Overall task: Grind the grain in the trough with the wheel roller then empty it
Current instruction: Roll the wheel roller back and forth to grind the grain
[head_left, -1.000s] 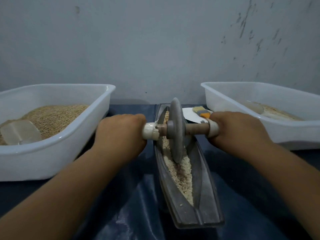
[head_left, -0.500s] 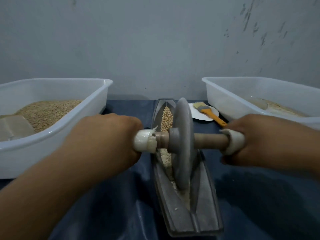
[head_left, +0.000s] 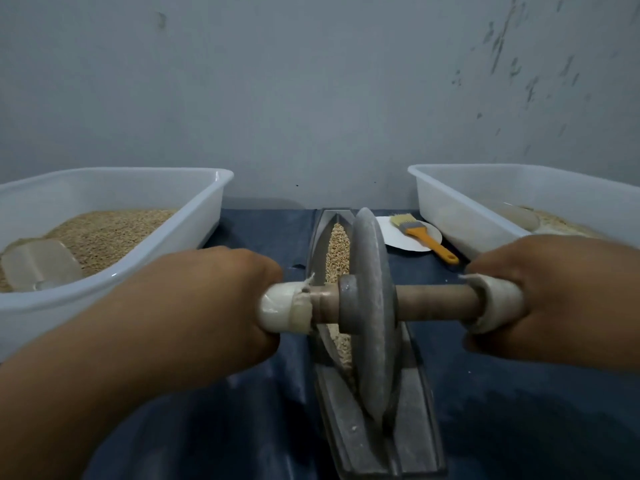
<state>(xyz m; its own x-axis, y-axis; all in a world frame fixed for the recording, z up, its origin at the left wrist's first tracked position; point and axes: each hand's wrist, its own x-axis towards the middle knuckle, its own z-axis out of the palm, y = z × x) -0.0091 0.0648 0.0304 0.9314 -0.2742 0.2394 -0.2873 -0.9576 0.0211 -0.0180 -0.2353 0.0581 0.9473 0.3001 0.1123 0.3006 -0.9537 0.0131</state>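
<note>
My left hand is curled tight around the white-wrapped left end of the axle, and my right hand grips the wrapped right end the same way, both fists closed, knuckles toward me. Between them the grey wheel roller stands upright on its edge in the groove of the long metal trough, near the trough's closer end. Pale grain fills the groove beyond the wheel, with a thinner strip just behind it. I judge the grinding is under way, not finished, since the far grain looks whole. To do this stroke well, I should press down evenly with both fists so the wheel stays vertical, and roll the full length without riding up the sides. On the dark cloth, a left tub holds more grain and a clear scoop; a right tub sits opposite, with a yellow-handled brush on a white plate beside it.
</note>
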